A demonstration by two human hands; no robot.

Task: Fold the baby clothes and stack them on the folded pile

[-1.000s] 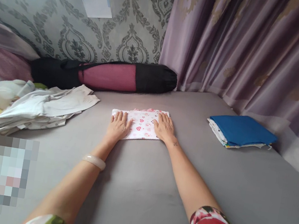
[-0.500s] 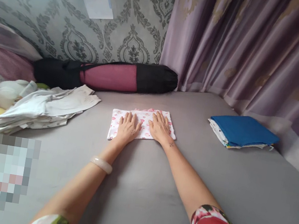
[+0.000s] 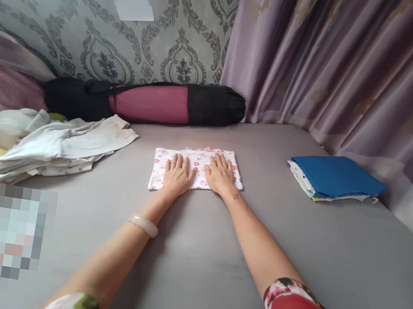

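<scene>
Cloth (image 3: pixel 200 170), folded and pink-printed, lies beneath the left hand (image 3: pixel 178 177) and right hand (image 3: pixel 220 176), both spread flat upon it.

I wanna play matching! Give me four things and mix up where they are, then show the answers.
1. Folded white cloth printed in pink and red
2. Flat blue folded cloth
3. Long black and maroon fabric bag
4. Round pale smooth bangle

A. Around the left forearm
B. Under the left hand and right hand
C. Along the grey patterned wall
D. Topping a folded pile, right side

Pairs: 1-B, 2-D, 3-C, 4-A
</scene>
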